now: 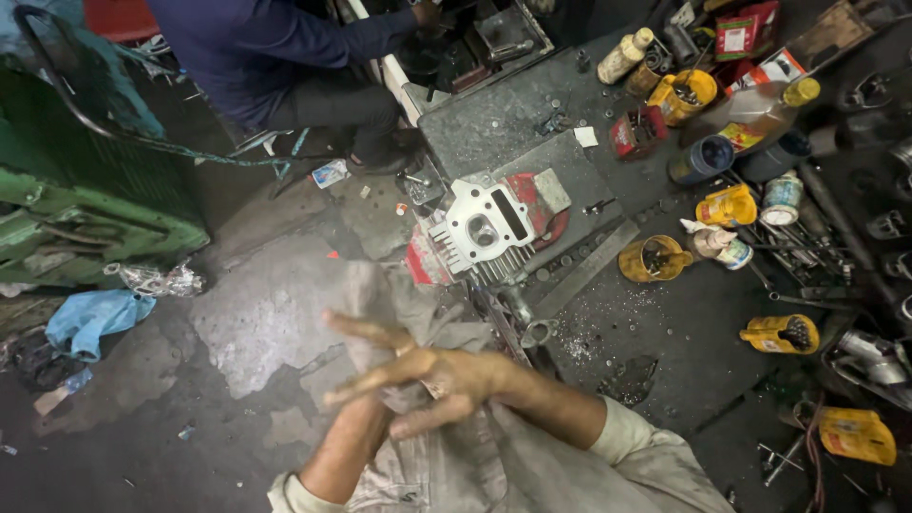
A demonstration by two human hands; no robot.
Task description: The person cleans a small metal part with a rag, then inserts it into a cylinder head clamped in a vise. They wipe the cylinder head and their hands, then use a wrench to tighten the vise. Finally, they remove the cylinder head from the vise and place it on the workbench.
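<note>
My right hand (445, 378) lies across my left hand (372, 334) in front of my grey clothing, palms pressed together. The fingers of both hands are stretched out and spread, blurred by motion. I see nothing held in either. My left forearm (347, 446) comes up from the bottom edge, and its palm is mostly hidden under the right hand. Just beyond my hands, a silver finned cylinder head (483, 230) sits clamped in a red vise (532, 204) at the bench's near edge.
A dark, oily workbench (665, 313) on the right carries yellow cut-open containers (654, 258) of small parts, bottles, tins and loose tools. A person in a dark blue shirt (275, 47) sits at the top. Green metal frames (85, 209) and a blue bag (95, 318) lie at left on the stained floor.
</note>
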